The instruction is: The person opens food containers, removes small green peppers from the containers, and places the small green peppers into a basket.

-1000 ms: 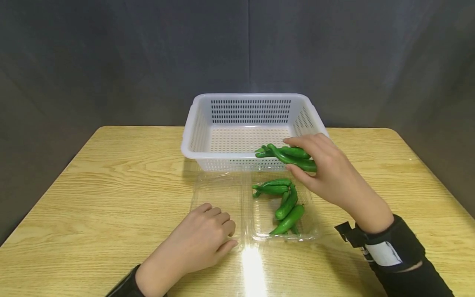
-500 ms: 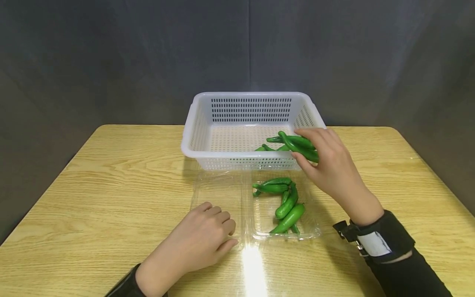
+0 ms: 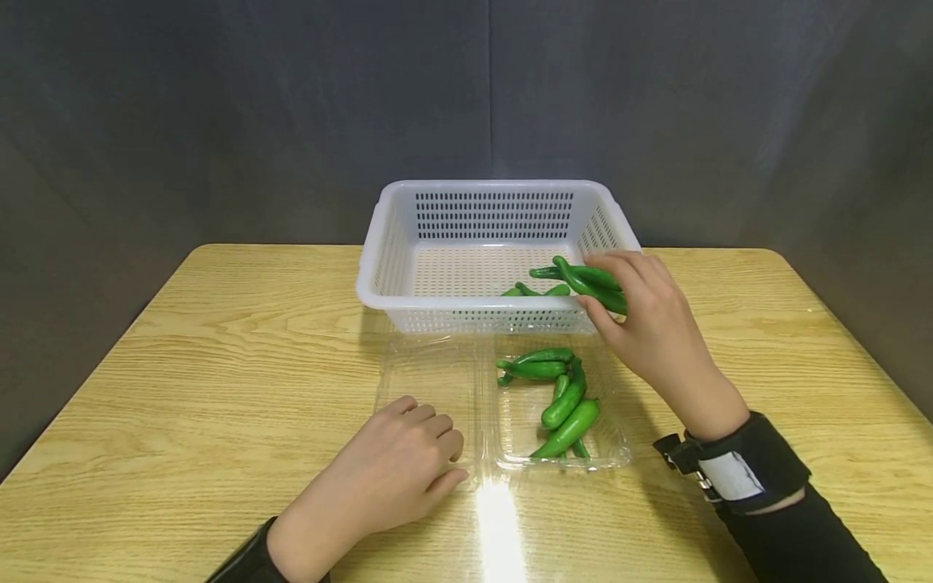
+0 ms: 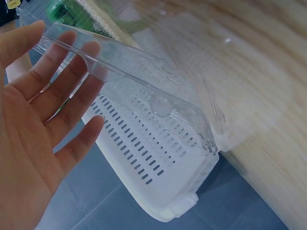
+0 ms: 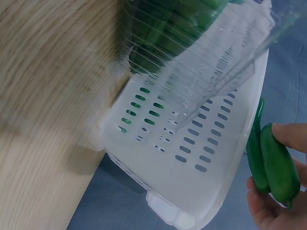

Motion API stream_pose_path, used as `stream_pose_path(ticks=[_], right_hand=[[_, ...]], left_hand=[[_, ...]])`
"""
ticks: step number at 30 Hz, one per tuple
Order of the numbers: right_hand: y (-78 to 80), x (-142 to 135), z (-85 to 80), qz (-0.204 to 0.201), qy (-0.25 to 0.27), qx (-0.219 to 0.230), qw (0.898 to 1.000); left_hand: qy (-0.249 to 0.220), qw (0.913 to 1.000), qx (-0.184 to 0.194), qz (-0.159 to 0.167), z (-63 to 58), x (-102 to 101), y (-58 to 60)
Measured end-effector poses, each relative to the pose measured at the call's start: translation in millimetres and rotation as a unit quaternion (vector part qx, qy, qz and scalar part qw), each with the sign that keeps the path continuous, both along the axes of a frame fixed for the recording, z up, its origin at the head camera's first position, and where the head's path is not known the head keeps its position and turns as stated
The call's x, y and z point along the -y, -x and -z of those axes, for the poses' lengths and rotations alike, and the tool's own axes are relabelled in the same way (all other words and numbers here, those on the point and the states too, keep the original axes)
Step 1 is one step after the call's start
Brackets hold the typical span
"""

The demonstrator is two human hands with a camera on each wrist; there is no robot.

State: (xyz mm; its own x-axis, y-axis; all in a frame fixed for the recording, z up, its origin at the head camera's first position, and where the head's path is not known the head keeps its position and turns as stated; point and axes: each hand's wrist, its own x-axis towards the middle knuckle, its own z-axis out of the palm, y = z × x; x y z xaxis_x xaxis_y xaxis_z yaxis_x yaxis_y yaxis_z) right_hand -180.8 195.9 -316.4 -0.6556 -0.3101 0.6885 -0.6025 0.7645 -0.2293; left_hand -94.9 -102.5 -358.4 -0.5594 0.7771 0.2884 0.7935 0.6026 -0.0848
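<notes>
In the head view, my right hand [image 3: 656,324] pinches green chili peppers [image 3: 586,281] between thumb and fingers, over the right front of a white perforated basket [image 3: 437,304]. The right wrist view shows two of these held chili peppers [image 5: 278,167] above the basket rim. Several more green peppers [image 3: 521,290] lie low inside the basket. In front of it, a clear hinged plastic container [image 3: 521,421] lies spread out, its right half bearing several peppers [image 3: 564,409]. My left hand [image 3: 397,465] rests at the left half's near edge, fingers relaxed against the clear plastic [image 4: 158,103].
Under everything is a wooden table [image 3: 219,389], with bare wood at both sides. A dark grey cloth wall [image 3: 291,121] stands behind the basket and along the sides. A bright light reflection lies on the near table edge.
My right hand has moved slightly away and to the right with the held peppers, now over the basket's inside. Peppers lying within the basket show more plainly. My left hand stays in place.
</notes>
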Motion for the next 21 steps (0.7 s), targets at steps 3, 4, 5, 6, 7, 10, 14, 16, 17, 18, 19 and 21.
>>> stream_pose_path(ticks=[3,4,5,6,7,10,14,16,17,18,19,21], right_hand=[[1.2,-1,2.4,0.005,-0.002,0.004,1.000],[1.8,-1,3.2,0.006,-0.003,0.006,1.000],[2.4,-1,4.0,0.006,-0.005,0.007,1.000],[3.0,-1,4.7,0.006,-0.007,0.009,1.000],[3.7,-1,5.4,0.006,-0.010,0.009,1.000],[5.4,-1,7.4,0.006,-0.019,0.008,1.000],[6.5,-2,9.4,0.005,-0.028,0.002,1.000],[6.6,-2,10.2,0.008,-0.031,0.002,0.999],[6.6,-2,10.4,0.011,-0.034,0.002,0.999],[6.5,-2,10.7,0.014,-0.037,0.003,0.999],[6.4,-2,10.9,0.017,-0.040,0.005,0.999],[6.2,-2,11.2,0.024,-0.048,0.009,0.999]], left_hand=[[-0.001,1.0000,-0.001,0.001,0.2,0,-0.1],[-0.001,1.0000,0.000,0.001,0.2,0,-0.1],[0.000,1.0000,0.000,0.001,0.1,0,-0.1],[0.000,1.0000,0.000,0.001,0.1,0,-0.1],[0.001,1.0000,-0.001,0.001,0.0,0,-0.1],[0.002,1.0000,-0.001,0.001,-0.6,0,0.0],[0.002,1.0000,0.001,0.001,-1.3,0,0.0],[0.003,1.0000,0.004,-0.001,-1.5,0,0.0],[0.003,1.0000,0.006,-0.002,-1.5,0,-0.1],[0.003,1.0000,0.006,-0.003,-1.5,-1,-0.2],[0.002,1.0000,0.007,-0.004,-1.5,-1,-0.4],[0.002,1.0000,0.006,-0.003,-1.4,-1,-0.7]])
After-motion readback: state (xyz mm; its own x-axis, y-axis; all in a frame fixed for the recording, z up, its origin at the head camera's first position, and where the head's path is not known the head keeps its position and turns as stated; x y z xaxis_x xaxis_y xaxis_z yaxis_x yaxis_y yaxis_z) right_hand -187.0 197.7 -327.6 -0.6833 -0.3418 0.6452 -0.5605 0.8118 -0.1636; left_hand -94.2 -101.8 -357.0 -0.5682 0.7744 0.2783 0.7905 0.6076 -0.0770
